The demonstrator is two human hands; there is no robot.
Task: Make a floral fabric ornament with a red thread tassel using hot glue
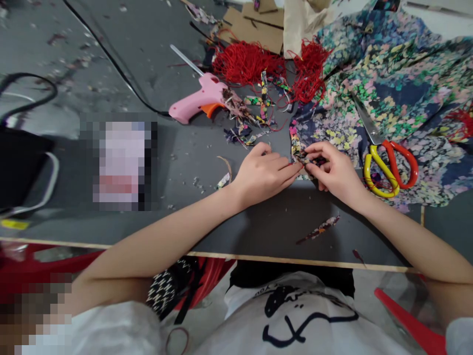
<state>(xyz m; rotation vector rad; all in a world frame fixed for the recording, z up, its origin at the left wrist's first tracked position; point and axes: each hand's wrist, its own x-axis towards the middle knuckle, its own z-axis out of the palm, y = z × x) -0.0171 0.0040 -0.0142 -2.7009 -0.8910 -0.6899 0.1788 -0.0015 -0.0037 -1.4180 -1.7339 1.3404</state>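
The hands meet near the front edge of the counter (pixel 273 227). The right hand (pixel 334 165) pinches a floral strip (pixel 294 135) between thumb and fingertips; the left hand (pixel 264 170) lies palm down, fingers extended to the same spot, presumably to steady the work. Whether the left also grips cannot be told, its fingertips being overlapped. The strip projects away from the person, beside the patterned fabric (pixel 399 84). Scissors (pixel 374 137) lie on that fabric, handles toward the person, apparently for easy pickup by the right hand. A pink glue gun (pixel 207 93) rests on its side beyond the left hand, likely kept within reach. Farther back: red thread (pixel 247 61) in loose heaps and cardboard (pixel 254 29).
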